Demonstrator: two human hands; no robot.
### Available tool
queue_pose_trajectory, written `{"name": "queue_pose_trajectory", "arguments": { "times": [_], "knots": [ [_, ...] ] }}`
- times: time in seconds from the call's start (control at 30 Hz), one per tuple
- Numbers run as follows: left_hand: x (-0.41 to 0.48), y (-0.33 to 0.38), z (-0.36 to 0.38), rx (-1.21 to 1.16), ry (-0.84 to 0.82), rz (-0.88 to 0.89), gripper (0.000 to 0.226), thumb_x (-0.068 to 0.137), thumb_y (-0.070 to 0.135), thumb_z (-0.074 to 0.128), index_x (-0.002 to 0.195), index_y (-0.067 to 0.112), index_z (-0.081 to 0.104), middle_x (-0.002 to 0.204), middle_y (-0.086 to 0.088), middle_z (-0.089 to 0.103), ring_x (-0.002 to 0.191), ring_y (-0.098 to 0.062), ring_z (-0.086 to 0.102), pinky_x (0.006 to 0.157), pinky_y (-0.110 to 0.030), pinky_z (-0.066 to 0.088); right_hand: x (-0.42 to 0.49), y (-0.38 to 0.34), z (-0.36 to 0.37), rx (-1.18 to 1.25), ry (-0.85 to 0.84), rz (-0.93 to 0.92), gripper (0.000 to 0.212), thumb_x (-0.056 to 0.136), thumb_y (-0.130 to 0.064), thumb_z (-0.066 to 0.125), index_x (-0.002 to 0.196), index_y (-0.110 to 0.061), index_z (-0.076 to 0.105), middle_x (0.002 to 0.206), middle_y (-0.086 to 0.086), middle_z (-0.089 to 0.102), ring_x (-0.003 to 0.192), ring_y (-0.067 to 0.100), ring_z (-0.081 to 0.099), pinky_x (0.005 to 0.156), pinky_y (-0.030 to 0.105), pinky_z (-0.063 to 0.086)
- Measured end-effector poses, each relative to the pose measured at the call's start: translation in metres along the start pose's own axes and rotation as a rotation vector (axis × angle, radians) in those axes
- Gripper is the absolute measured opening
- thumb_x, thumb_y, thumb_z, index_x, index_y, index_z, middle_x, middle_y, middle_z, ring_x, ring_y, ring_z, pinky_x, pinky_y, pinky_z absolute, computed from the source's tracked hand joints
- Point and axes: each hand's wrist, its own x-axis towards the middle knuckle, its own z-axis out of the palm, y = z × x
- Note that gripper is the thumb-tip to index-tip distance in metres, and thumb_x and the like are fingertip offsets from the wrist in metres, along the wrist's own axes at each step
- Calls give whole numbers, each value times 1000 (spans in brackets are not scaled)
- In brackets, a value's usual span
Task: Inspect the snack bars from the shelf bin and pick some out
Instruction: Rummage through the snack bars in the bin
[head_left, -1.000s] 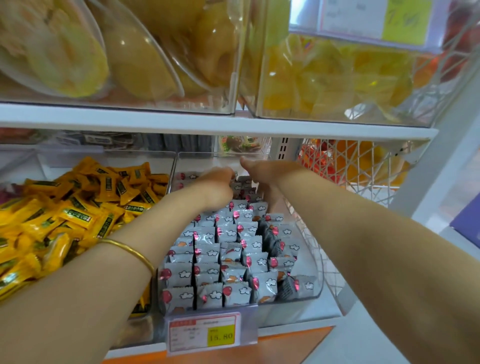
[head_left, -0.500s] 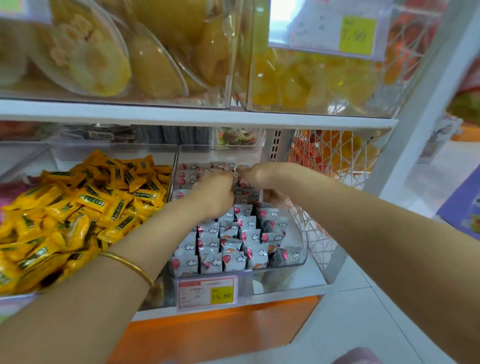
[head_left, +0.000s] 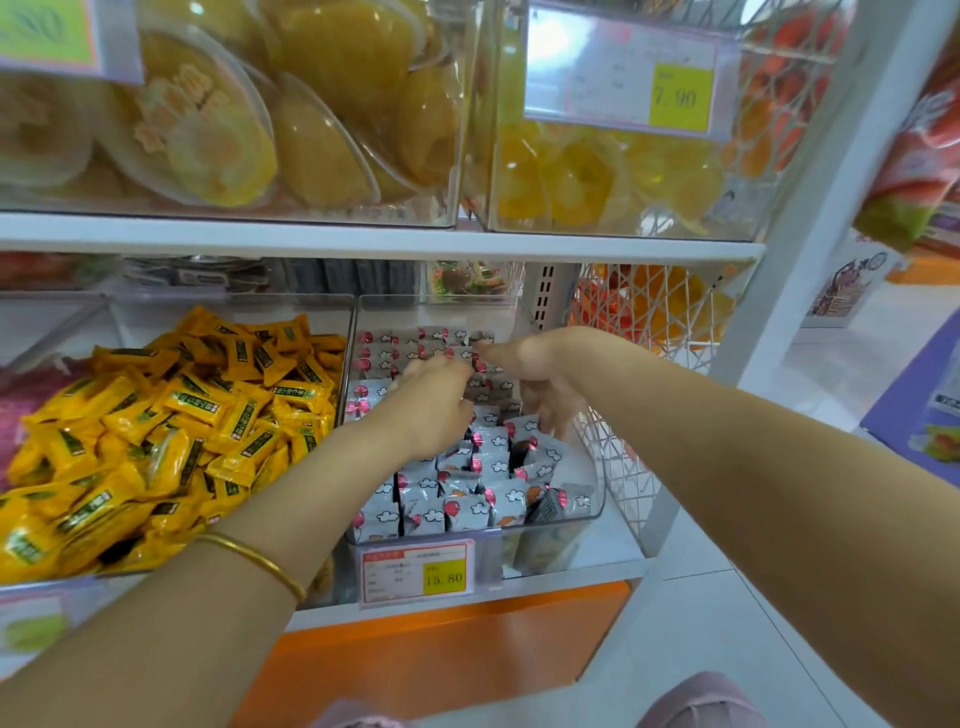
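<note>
A clear plastic bin (head_left: 589, 512) on the lower shelf holds rows of small grey snack bars (head_left: 470, 506) with white clouds and pink marks. Both hands reach into its back half. My left hand (head_left: 434, 408) lies knuckles up over the packets, its fingers curled down among them; what they hold is hidden. My right hand (head_left: 540, 379) is beside it, thumb and forefinger touching a grey packet (head_left: 480, 343) at the back row, the other fingers hanging spread. A gold bangle (head_left: 260, 564) sits on my left wrist.
A bin of yellow snack packets (head_left: 171, 431) stands to the left. A price tag reading 15.80 (head_left: 418, 571) hangs on the bin front. The white shelf (head_left: 363, 241) above carries clear tubs of yellow fruit cups. A white wire basket (head_left: 644, 322) is at the right.
The view has pulled back and down, showing more floor and the orange base. Both hands stay at the back of the grey bin; the right fingers have spread downward.
</note>
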Motion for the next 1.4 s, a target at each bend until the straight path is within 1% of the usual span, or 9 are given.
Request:
{"name": "queue_pose_trajectory", "arguments": {
  "times": [0.2,0.3,0.4,0.5,0.63,0.83,0.93,1.23,1.4],
  "knots": [
    [-8,3,-1,-71,63,31,35,94,18,45,128,10,46,133,-12,42,127,-28,30,100,-36,29,3,10,3,163,7,4,72,98,-53,18,149,-5,1,156,19,11,144,33,13,114,45,15],
    [-17,13,-3,-160,107,86,14,88,29,57,99,20,55,109,-3,45,112,-22,36,83,-29,30,-6,8,-1,205,46,-16,68,99,-51,25,149,-7,10,150,26,25,136,39,31,112,51,28],
    [-28,22,-4,-169,4,162,19,81,43,63,88,26,58,101,0,43,106,-18,34,85,-31,34,-18,12,-9,-102,213,-161,39,101,-21,37,133,0,39,99,21,58,87,28,62,86,34,54],
    [-33,29,1,-105,-45,201,27,79,48,64,92,24,64,102,0,43,112,-20,33,96,-38,35,-27,23,-13,-505,363,-328,15,92,-4,46,78,-4,52,64,4,46,58,19,50,44,19,44],
    [-35,35,8,-83,-8,196,25,78,46,66,88,23,68,99,0,43,107,-20,34,92,-37,35,-29,42,-2,-904,477,-331,35,84,-18,63,54,-12,46,59,1,46,59,20,49,54,28,45],
    [-38,33,16,-58,31,190,17,82,42,64,90,27,68,100,3,48,103,-19,35,85,-34,31,-20,56,10,-1003,559,-444,6,86,-16,61,92,-13,61,104,6,56,110,26,43,78,33,40],
    [-38,34,17,-75,71,189,10,83,36,65,87,28,68,99,5,48,104,-19,36,85,-33,29,-19,53,11,-1050,583,-469,10,88,-18,56,79,-17,52,96,2,55,113,26,41,81,33,30],
    [-39,34,22,-192,112,139,7,81,29,68,74,28,66,98,4,49,104,-18,35,93,-35,33,-16,59,3,-827,438,-577,15,90,-21,52,89,-29,64,100,-4,61,114,22,40,94,38,28],
    [-38,36,22,-197,108,118,6,82,27,66,76,27,67,100,6,46,104,-17,34,93,-34,34,-17,68,1,-817,509,-707,21,89,-24,57,105,-28,69,106,-7,66,105,18,40,82,31,30]
  ]
}}
